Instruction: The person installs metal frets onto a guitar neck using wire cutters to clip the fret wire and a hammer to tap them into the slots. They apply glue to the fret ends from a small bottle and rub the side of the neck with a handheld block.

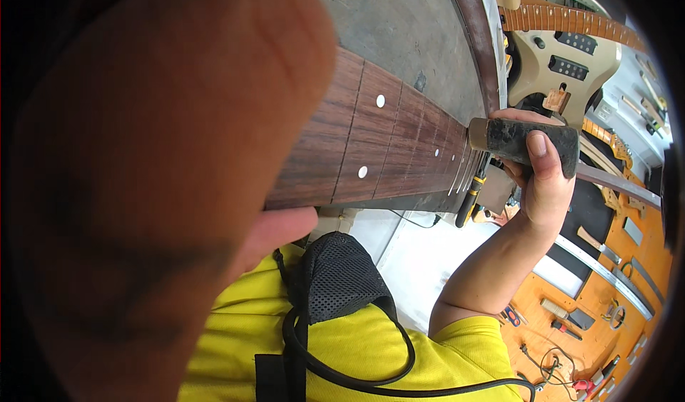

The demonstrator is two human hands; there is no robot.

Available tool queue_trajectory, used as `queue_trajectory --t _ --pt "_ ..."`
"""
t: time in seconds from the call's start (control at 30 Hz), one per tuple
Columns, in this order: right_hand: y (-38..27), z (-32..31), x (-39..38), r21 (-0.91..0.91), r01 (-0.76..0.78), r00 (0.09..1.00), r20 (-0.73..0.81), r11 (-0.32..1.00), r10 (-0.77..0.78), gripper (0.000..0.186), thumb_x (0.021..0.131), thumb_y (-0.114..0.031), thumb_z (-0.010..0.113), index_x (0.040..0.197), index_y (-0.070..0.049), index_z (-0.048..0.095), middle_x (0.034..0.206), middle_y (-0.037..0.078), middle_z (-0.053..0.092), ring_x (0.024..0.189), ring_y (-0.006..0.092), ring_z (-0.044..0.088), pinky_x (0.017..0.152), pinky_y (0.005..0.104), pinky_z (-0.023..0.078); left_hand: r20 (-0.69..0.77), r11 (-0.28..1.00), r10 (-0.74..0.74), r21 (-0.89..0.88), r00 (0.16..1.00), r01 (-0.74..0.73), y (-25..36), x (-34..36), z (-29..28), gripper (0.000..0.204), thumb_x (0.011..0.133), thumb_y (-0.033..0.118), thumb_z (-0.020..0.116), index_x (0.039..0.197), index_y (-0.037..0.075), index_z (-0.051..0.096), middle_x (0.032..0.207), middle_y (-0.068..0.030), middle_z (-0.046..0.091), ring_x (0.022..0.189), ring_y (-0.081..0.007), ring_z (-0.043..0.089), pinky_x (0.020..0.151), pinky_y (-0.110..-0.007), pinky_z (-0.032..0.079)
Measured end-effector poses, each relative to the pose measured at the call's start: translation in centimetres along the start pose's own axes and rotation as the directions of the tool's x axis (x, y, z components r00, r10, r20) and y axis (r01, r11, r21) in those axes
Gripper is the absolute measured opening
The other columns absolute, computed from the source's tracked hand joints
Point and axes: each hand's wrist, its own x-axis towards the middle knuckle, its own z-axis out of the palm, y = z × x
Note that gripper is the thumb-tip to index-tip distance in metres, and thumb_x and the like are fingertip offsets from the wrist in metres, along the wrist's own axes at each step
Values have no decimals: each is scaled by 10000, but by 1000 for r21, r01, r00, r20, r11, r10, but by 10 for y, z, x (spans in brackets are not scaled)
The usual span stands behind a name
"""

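Observation:
My left hand (164, 159) is very close and fills the left side, its thumb and a finger closed around the near end of a guitar neck (378, 141). The neck's dark rosewood-brown fingerboard has thin crosswise slots and white dot inlays. Several bright metal frets cross it toward the far end. At that end, my right hand (546, 170) grips a hammer (514, 141) with a dark, worn head and a tan face. My thumb lies along the head. The tan face is at the fingerboard's edge; whether it touches I cannot tell.
Under the neck lies a worn grey surface (399, 16). Yellow-and-black-handled pliers (471, 202) are beside the neck. A cream electric guitar body (571, 59) stands at upper right. Hand tools hang on an orange wooden board (542, 295). A black cable (357, 384) crosses my yellow shirt.

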Motion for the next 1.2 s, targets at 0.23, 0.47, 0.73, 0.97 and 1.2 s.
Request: queue_trajectory --t 0.23,0.47,0.73,0.97,1.2 --pt "-2 1 -1 -2 -8 1000 -13 1000 8 565 886 -472 820 1088 56 834 856 58 763 685 73 603 588 220 416 6 1000 2 1 1000 -2 -2 3 -5 925 737 395 945 1544 75 624 1360 -150 612 1227 -304 658 1013 -411 622" --pt "-4 2 0 -7 -16 1000 -7 1000 16 575 882 -474 834 1087 63 835 863 67 774 707 86 633 622 227 459 48 999 43 -14 998 -43 -7 8 -18 923 743 392 944 1549 80 618 1348 -145 608 1217 -300 657 1008 -409 624" --pt "-5 4 -1 18 0 1000 -11 1000 1 556 890 -458 843 1078 65 839 865 72 778 734 101 654 663 242 493 191 990 120 -92 974 -104 -21 18 -49 921 750 389 942 1554 86 611 1335 -140 603 1205 -295 655 1002 -406 626" --pt "-4 4 -2 5 29 999 -20 1000 -29 556 887 -455 852 1080 67 840 872 74 781 754 115 659 698 258 506 290 978 174 -162 941 -131 -27 26 -64 920 755 386 942 1559 91 605 1326 -136 597 1198 -292 652 1002 -404 628" --pt "-4 5 -2 34 31 999 -23 999 -31 536 888 -429 857 1083 70 840 893 95 794 784 131 688 732 266 535 273 983 163 -128 948 -132 -24 26 -60 912 750 385 945 1545 93 608 1333 -134 584 1202 -298 642 1015 -408 620"
